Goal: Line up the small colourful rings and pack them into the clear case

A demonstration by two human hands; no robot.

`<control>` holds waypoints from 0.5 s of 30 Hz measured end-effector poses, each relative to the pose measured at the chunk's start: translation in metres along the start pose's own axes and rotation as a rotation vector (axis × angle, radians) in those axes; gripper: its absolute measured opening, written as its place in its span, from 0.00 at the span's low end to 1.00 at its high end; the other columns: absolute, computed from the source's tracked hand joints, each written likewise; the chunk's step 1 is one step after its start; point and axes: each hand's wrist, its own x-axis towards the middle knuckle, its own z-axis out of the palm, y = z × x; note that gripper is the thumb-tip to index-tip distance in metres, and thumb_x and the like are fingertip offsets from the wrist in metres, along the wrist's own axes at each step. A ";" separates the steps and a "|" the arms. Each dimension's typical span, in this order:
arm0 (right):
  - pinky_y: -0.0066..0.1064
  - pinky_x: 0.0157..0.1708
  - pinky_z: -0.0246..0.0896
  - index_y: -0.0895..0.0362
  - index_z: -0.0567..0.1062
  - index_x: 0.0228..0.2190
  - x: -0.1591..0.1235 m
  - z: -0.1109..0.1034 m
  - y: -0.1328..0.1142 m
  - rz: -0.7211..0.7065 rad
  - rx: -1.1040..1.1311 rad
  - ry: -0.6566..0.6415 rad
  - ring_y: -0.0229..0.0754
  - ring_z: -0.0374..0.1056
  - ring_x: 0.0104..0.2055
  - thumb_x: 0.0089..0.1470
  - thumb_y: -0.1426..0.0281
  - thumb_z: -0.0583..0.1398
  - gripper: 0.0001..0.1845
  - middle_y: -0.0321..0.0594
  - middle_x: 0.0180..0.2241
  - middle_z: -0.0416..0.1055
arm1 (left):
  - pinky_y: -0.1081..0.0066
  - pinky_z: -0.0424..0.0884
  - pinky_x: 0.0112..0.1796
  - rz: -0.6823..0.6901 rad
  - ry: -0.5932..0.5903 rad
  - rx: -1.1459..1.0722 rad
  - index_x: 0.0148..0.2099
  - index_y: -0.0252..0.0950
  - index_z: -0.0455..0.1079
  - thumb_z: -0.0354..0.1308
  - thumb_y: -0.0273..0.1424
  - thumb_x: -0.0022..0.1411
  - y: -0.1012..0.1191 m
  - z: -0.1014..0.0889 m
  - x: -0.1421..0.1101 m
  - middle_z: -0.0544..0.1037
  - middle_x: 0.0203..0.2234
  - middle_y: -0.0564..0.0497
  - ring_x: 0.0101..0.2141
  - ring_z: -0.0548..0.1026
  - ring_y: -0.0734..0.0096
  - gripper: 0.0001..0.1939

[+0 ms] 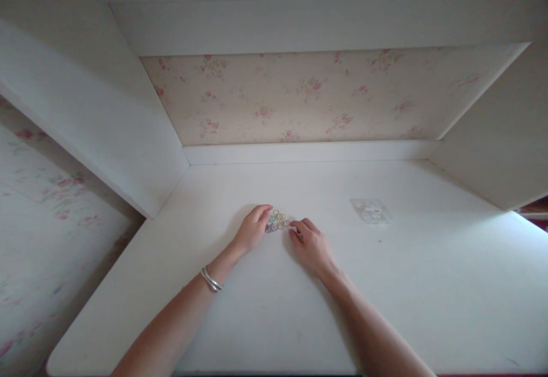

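Observation:
A small cluster of thin rings (279,217) lies on the white desk between my two hands. Some are yellowish or gold, others greenish or grey; they are too small to tell their exact kind. My left hand (252,229) rests on its side along the left edge of the cluster, fingers stretched and slightly curved around it, gripping nothing that I can see. From the right, my right hand (313,244) reaches in with bent fingers. Its index fingertip is at the rightmost ring, and the thumb is apart from that finger. A silver bracelet (210,280) circles my left wrist.
To the right on the desktop (265,320) lies a flat clear plastic box (370,211) with something pale inside. A tiny dark speck is in front of it. White panels (141,120) rise at the left, right and above, with flowered wallpaper (299,97) behind.

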 end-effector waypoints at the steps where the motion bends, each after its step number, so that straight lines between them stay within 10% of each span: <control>1: 0.29 0.37 0.58 0.52 0.72 0.45 0.000 0.000 -0.001 -0.014 -0.036 0.004 0.39 0.66 0.37 0.58 0.67 0.51 0.15 0.41 0.40 0.70 | 0.67 0.70 0.46 0.017 0.021 0.020 0.49 0.36 0.67 0.45 0.34 0.66 -0.002 -0.003 -0.004 0.74 0.45 0.47 0.45 0.72 0.68 0.15; 7: 0.44 0.52 0.49 0.47 0.66 0.53 0.003 0.005 -0.020 -0.251 -0.201 -0.013 0.50 0.55 0.55 0.58 0.64 0.53 0.21 0.43 0.56 0.61 | 0.69 0.70 0.44 0.217 -0.036 0.284 0.42 0.40 0.72 0.48 0.28 0.63 -0.001 -0.011 -0.030 0.75 0.38 0.50 0.40 0.73 0.69 0.11; 15: 0.42 0.59 0.44 0.51 0.72 0.49 0.014 0.023 -0.011 -0.301 -0.104 -0.033 0.41 0.58 0.57 0.59 0.70 0.51 0.18 0.41 0.52 0.67 | 0.67 0.68 0.48 0.293 -0.036 0.444 0.47 0.41 0.72 0.46 0.28 0.65 -0.002 -0.006 -0.034 0.75 0.44 0.50 0.44 0.72 0.68 0.15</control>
